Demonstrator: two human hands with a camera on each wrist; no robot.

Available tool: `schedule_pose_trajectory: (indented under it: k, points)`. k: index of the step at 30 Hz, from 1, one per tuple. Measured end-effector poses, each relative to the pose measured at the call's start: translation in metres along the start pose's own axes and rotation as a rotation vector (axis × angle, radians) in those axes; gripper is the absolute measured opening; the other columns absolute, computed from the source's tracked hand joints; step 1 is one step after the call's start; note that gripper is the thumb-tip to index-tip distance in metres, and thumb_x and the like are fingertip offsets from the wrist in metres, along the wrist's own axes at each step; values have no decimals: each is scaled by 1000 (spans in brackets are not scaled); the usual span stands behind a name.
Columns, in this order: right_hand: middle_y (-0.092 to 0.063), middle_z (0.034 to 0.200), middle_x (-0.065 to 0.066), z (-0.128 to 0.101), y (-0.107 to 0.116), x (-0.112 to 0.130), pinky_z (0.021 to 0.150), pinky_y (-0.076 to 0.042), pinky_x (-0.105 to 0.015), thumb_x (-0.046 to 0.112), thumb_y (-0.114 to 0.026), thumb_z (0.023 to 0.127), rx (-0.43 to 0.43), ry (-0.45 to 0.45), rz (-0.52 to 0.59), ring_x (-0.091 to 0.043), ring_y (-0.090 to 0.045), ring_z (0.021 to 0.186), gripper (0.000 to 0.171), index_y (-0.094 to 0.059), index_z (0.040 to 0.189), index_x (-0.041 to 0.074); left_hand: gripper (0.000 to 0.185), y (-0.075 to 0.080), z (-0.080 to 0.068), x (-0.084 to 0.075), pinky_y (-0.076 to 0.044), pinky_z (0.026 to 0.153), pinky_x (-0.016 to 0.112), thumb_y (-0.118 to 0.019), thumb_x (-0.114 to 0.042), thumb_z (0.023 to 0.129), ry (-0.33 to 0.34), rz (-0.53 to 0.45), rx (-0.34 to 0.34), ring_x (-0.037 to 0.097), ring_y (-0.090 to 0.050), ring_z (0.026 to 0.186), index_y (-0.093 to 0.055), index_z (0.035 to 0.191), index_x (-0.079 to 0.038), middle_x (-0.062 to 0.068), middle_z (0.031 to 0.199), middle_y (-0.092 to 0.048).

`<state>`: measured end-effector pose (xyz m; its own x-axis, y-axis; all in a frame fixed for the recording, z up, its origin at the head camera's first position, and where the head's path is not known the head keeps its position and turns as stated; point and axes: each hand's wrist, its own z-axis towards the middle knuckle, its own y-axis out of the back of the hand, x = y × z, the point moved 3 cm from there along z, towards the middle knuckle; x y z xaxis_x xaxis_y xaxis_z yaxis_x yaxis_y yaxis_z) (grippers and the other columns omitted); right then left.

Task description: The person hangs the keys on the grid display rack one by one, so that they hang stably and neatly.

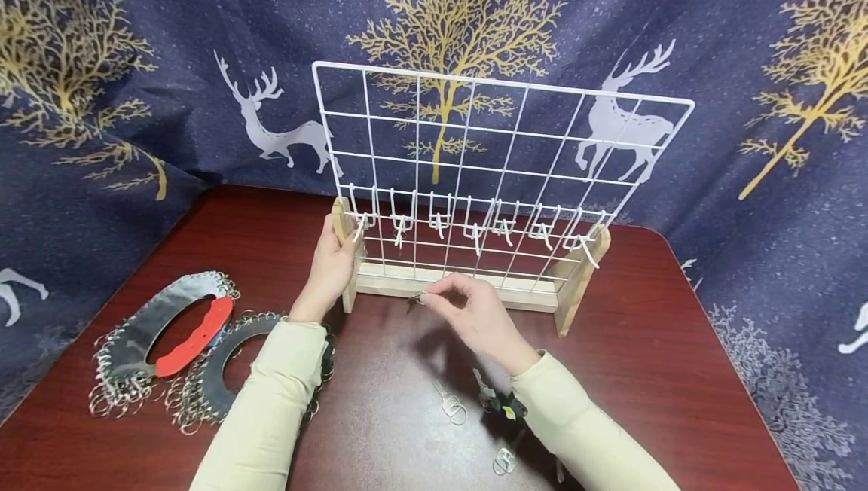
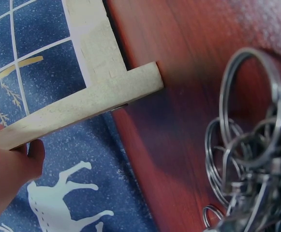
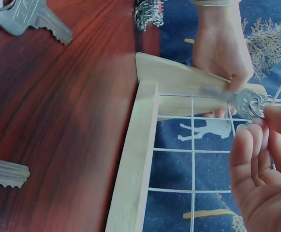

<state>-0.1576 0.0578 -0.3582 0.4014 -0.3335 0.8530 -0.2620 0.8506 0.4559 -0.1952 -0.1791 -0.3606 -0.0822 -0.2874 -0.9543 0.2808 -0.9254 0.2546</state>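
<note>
Key [image 3: 244, 99] pinched in my right hand [image 1: 478, 318] below the grid rack [image 1: 498, 175]; my left hand [image 1: 332, 269] grips its wooden foot [image 1: 347, 250] at nine o'clock; the key's teeth blur.

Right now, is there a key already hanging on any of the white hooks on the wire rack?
No, the white hooks on the wire rack all hang bare, and the right hand pinches a key below them.

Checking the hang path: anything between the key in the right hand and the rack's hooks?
Nothing visible. The right hand pinches the key in front of the rack, below the hooks; the left hand grips the rack's end post, off to the side.
</note>
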Motion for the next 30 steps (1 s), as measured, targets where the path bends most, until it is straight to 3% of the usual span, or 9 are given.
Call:
schedule_pose_trajectory:
  k: [5,13,19,24,30]
  points:
    - [-70,92,3,0,-1,-1,69,-53,-31,31,-69,91,-31,-47,98,-18,-63,74,15,-70,95,17,29,0,0,1,-45,91,43,-45,-10,101,6,-22,4,33,-55,106,-41,129,-4,21,118,-57]
    - [-68,93,-14,1,-6,4,70,-56,-33,12,-70,89,-113,-53,331,-20,-63,72,15,-69,101,3,29,-2,1,4,-47,89,47,-45,-11,101,15,-39,7,40,-58,103,-41,129,-3,24,116,-57]
    - [-66,84,-10,5,-9,6,68,-56,-30,5,-69,89,-257,-59,588,-17,-62,72,18,-65,101,-7,28,-1,1,3,-47,88,46,-45,-11,101,18,-40,2,42,-57,103,-41,128,-4,22,115,-57]
    - [-67,83,-6,8,-10,9,65,-53,-25,4,-67,90,-373,-40,724,-13,-61,73,11,-66,99,-2,29,-2,1,2,-48,87,51,-45,-12,102,17,-62,11,43,-58,96,-40,129,-3,24,111,-57]
    - [-67,86,-1,12,-11,14,62,-48,-21,3,-62,94,-404,-32,881,-10,-59,74,9,-68,98,7,29,-2,1,3,-48,86,47,-45,-13,102,14,-40,7,40,-58,96,-41,129,-4,24,110,-58]
